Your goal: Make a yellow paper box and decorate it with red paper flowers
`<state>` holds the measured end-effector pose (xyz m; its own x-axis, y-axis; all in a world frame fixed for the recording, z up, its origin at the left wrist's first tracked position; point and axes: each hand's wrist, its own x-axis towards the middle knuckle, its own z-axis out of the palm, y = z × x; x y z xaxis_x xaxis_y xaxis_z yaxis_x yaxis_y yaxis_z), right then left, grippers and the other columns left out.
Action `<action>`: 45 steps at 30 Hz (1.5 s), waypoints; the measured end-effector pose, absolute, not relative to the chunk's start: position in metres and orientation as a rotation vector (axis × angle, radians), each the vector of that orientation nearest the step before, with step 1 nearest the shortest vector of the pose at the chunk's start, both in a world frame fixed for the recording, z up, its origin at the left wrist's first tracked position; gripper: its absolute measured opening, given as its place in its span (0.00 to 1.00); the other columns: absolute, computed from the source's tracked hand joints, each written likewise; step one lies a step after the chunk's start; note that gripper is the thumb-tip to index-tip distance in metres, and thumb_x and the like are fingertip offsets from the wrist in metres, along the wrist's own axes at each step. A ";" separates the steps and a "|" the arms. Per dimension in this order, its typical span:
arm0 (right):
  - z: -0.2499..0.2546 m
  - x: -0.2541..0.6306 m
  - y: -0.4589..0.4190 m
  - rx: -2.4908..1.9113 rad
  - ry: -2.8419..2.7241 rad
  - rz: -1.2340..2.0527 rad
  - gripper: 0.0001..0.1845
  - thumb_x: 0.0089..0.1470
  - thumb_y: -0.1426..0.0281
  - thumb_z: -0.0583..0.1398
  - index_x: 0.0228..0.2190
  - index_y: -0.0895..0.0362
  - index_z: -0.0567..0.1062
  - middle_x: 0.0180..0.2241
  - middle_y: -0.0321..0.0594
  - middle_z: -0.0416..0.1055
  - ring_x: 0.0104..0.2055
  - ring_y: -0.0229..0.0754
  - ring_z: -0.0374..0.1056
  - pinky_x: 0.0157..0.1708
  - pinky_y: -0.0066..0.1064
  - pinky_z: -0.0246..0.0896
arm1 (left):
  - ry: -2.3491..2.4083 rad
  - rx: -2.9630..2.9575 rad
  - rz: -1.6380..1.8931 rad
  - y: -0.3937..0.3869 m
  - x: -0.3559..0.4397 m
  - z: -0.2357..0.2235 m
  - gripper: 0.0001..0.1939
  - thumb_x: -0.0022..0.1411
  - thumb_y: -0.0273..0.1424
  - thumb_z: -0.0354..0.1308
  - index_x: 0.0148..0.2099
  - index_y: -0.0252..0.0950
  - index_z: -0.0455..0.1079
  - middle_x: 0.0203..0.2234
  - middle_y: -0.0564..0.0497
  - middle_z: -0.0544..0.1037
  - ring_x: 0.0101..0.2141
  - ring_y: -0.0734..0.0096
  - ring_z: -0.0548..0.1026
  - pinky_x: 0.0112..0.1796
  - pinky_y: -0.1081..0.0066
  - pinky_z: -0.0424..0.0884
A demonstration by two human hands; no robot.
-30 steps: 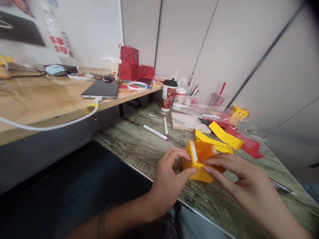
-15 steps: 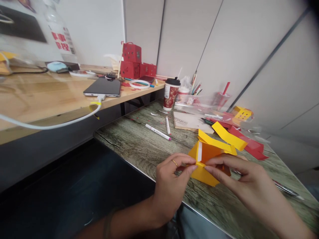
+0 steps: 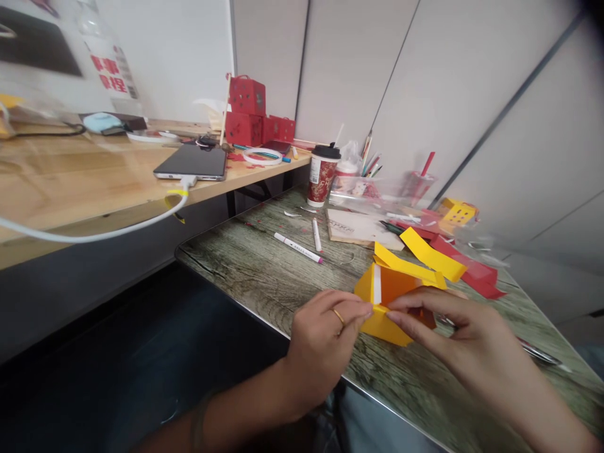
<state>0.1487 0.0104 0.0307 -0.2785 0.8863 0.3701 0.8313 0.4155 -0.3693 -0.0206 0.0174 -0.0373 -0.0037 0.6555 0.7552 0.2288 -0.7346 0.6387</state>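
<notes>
A yellow paper box (image 3: 387,328), open at the top with flaps folded outward, is held over the dark wood-grain table (image 3: 245,270). One inner edge carries a white strip (image 3: 377,284) that looks like double-sided tape. My left hand (image 3: 325,343), wearing a ring, pinches the near rim at its left corner. Just beside it, my right hand (image 3: 465,340) grips the same rim between thumb and fingers. Part of the box's right side is hidden behind the right fingers.
White markers (image 3: 298,248) lie left of the box. Behind it are a notepad (image 3: 363,229), a lidded paper cup (image 3: 323,176), yellow strips and red paper (image 3: 481,274). A metal tool (image 3: 542,355) lies by my right wrist. A tablet (image 3: 192,162) and red boxes (image 3: 244,129) occupy the wooden desk.
My left fingers have closed further along the near rim, and the hand has turned slightly. The right hand keeps its pinch. The whole view has shifted a little.
</notes>
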 end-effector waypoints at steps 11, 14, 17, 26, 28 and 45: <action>0.027 0.151 0.011 -1.415 -2.164 0.133 0.09 0.49 0.59 0.59 0.30 0.49 0.76 0.30 0.35 0.75 0.31 0.40 0.69 0.31 0.34 0.62 | 0.852 2.715 1.549 0.027 -0.041 -0.027 0.07 0.61 0.23 0.51 0.40 0.33 0.69 0.31 0.50 0.75 0.36 0.72 0.71 0.37 0.71 0.72; 0.026 0.151 0.010 -1.392 -2.167 0.088 0.08 0.49 0.60 0.60 0.30 0.49 0.75 0.30 0.34 0.75 0.31 0.40 0.69 0.32 0.34 0.61 | 0.855 2.759 1.495 0.027 -0.043 -0.025 0.07 0.61 0.23 0.50 0.41 0.32 0.68 0.32 0.49 0.74 0.36 0.72 0.70 0.38 0.71 0.71; 0.027 0.150 0.010 -1.356 -2.174 0.055 0.07 0.49 0.61 0.60 0.30 0.49 0.75 0.30 0.33 0.75 0.31 0.39 0.68 0.33 0.34 0.61 | 0.854 2.802 1.434 0.027 -0.045 -0.022 0.08 0.62 0.24 0.48 0.41 0.32 0.68 0.32 0.49 0.73 0.36 0.71 0.69 0.38 0.71 0.71; 0.027 0.151 0.006 -1.314 -2.189 0.001 0.06 0.49 0.63 0.60 0.30 0.52 0.74 0.30 0.34 0.75 0.33 0.40 0.70 0.34 0.33 0.61 | 0.784 2.706 1.245 0.036 -0.047 -0.007 0.05 0.61 0.30 0.53 0.37 0.33 0.65 0.33 0.50 0.72 0.37 0.70 0.67 0.39 0.69 0.68; 0.026 0.152 0.004 -1.327 -2.188 0.021 0.07 0.49 0.63 0.60 0.31 0.51 0.75 0.31 0.35 0.75 0.33 0.40 0.70 0.34 0.33 0.61 | 0.805 2.694 1.142 0.037 -0.047 0.001 0.08 0.58 0.33 0.56 0.39 0.34 0.64 0.37 0.50 0.71 0.39 0.67 0.66 0.39 0.68 0.67; 0.028 0.147 -0.009 -1.209 -2.225 -0.091 0.04 0.50 0.67 0.60 0.31 0.52 0.71 0.28 0.33 0.72 0.30 0.38 0.67 0.32 0.32 0.58 | 0.542 2.993 0.473 0.048 -0.047 0.053 0.13 0.58 0.32 0.55 0.45 0.36 0.58 0.34 0.50 0.68 0.38 0.67 0.66 0.29 0.73 0.59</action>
